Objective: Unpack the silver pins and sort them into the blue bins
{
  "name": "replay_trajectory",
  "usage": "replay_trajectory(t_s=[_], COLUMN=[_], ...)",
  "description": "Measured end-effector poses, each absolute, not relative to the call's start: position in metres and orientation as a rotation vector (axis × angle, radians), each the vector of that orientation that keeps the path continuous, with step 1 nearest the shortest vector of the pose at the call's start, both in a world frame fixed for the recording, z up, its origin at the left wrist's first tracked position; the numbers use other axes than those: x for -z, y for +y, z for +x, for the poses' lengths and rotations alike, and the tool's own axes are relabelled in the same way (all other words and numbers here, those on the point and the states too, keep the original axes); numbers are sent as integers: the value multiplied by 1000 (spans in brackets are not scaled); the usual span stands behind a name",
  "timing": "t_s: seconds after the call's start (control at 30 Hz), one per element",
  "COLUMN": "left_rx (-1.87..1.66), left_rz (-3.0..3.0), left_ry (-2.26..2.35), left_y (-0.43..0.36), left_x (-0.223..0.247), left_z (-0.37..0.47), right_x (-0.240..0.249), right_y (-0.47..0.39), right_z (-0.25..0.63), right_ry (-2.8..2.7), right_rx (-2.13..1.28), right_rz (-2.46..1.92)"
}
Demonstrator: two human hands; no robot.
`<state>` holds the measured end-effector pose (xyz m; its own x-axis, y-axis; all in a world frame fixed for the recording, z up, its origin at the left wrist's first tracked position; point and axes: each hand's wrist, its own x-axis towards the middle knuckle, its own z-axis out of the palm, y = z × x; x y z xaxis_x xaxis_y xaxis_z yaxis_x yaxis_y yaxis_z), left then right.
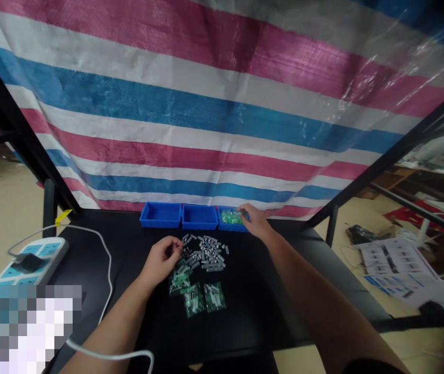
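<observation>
My right hand reaches to the right-hand blue bin, which holds small clear and green packets. Its fingers are closed at the bin's right side on something too small to make out. At the left edge of a loose pile of small grey metal cylinders, my left hand has its thumb and fingertips pinched together; what they hold is hidden. Clear and green bags with small parts inside lie below the pile: one bag, another bag, and more beside my left hand.
Two more blue bins, one at left and one in the middle, stand along the black table's back edge. A white power strip with a cable is at left. Behind hangs a striped sheet between black frame posts.
</observation>
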<state>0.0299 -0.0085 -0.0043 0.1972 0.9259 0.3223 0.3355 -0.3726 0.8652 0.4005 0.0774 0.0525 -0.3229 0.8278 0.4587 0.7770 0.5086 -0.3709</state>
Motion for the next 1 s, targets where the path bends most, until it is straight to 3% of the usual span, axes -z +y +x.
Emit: replay_trajectory(t_s=[0.37,0.6,0.83,1.0], left_rx=[-1156,-1142,-1148,-1151], left_rz=[1836,1825,1806,1808], left_ry=[1182,1172,1165,1160], left_y=[-8,-7,-10,-9], left_x=[3,7,5,4], left_z=[32,32,31,30], right_x=[-36,-28,-26,-32], right_y=[65,78,86,68], right_z=[368,347,354,351], right_ry=[-2304,-2480,-2523,-2314], right_rx=[-4,-184,-256,2], right_rz=[-1546,-1966,-1914,-1739])
